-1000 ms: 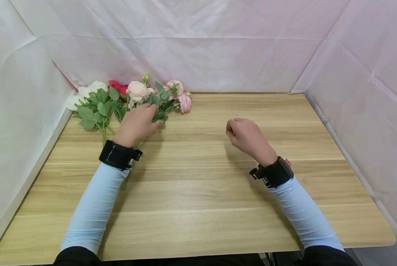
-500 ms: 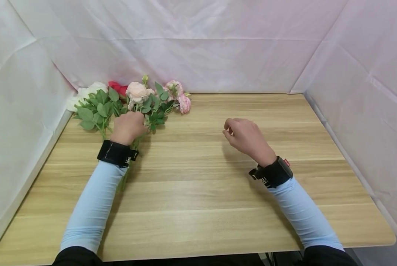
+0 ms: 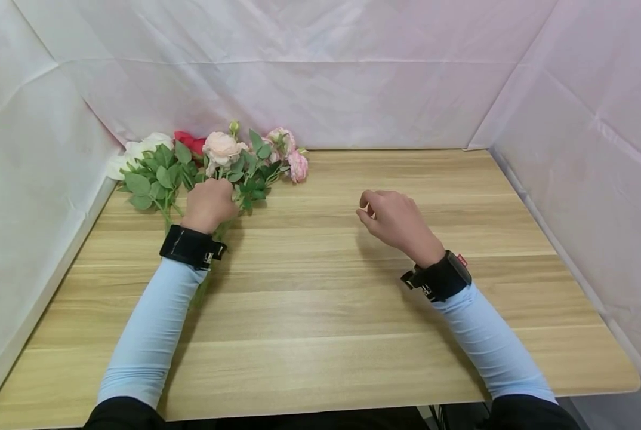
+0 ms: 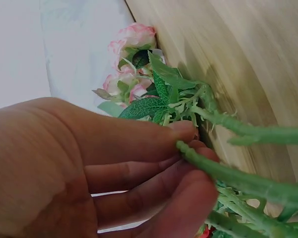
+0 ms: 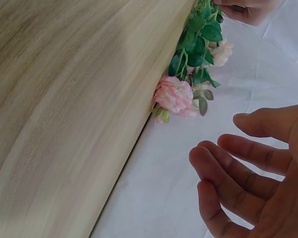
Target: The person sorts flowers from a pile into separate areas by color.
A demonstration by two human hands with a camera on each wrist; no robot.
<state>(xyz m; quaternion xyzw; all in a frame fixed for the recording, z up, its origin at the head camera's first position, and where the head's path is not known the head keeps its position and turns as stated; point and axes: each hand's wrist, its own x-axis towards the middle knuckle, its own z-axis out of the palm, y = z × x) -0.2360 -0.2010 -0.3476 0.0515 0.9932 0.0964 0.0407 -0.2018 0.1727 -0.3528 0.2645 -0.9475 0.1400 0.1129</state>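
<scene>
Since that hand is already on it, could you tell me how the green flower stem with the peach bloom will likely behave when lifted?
The green flower stem, pinched by the left hand, looks thin and long, so probably light and bendy. Its peach bloom may droop the far end. Its leaves overlap neighbouring stems and might snag them.

Hidden under the left hand (image 3: 209, 204): part of the flower stems (image 3: 205, 280). Cut off by the left wrist view's edge: stem (image 4: 248, 176). Blurred there: desk (image 4: 248, 59) grain.

The flowers (image 3: 213, 164) block the table (image 3: 326, 298) at eleven o'clock, against the cloth wall (image 3: 299, 89); from twelve to six the wood lies open.
</scene>
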